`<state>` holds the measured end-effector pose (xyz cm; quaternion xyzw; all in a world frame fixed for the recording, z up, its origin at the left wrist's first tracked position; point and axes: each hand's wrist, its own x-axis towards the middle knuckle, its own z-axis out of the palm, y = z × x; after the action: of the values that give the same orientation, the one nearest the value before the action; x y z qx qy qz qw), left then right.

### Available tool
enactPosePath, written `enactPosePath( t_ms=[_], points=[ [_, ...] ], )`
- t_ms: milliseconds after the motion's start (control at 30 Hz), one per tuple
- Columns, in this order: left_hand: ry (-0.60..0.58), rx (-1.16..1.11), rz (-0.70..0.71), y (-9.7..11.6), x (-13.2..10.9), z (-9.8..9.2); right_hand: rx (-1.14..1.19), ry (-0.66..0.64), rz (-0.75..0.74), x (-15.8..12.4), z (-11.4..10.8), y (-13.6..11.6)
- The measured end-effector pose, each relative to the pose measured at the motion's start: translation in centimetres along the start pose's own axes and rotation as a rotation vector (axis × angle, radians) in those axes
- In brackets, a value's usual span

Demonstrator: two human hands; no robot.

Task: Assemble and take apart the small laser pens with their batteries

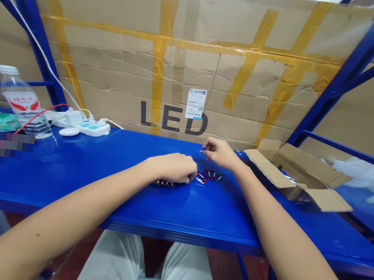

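Several small carabiners, red, blue and green, lie in a fan on the blue tabletop; a blue carabiner (199, 183) is nearest me. My left hand (177, 166) is closed right beside their left end, knuckles up; whatever its fingers hold is hidden. Beneath that wrist, a row of small dark and metallic pieces (164, 183) shows only in part. Farther back, my right hand (219, 152) is raised just behind the fan, thumb and fingers pinched on a small blue carabiner (203, 150), mostly covered by the fingertips.
An open cardboard box (293, 172) stands at the right with a few items inside. To the left are a water bottle (24, 102), a white power strip (88, 126) with cables and a white oval object (69, 132). A large taped cardboard panel (120, 67) closes off the back.
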<state>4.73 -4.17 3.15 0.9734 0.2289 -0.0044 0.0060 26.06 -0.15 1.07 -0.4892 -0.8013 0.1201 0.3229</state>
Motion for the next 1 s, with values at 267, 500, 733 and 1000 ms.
enactPosePath(
  t_ms=[267,500,733,1000],
  points=[
    [-0.023,0.143,-0.002,0.9,0.0,-0.2,0.003,0.029,-0.053,0.2,0.2,0.5],
    [-0.032,0.138,-0.011,0.4,-0.2,-0.2,-0.001,0.019,-0.034,0.0,0.1,0.2],
    [-0.061,0.106,-0.065,0.6,-0.6,-0.8,-0.003,0.006,-0.009,-0.1,-0.1,-0.3],
    [-0.067,0.069,-0.076,0.3,-0.7,-1.0,-0.017,0.005,-0.013,0.0,-0.1,-0.1]
  ],
)
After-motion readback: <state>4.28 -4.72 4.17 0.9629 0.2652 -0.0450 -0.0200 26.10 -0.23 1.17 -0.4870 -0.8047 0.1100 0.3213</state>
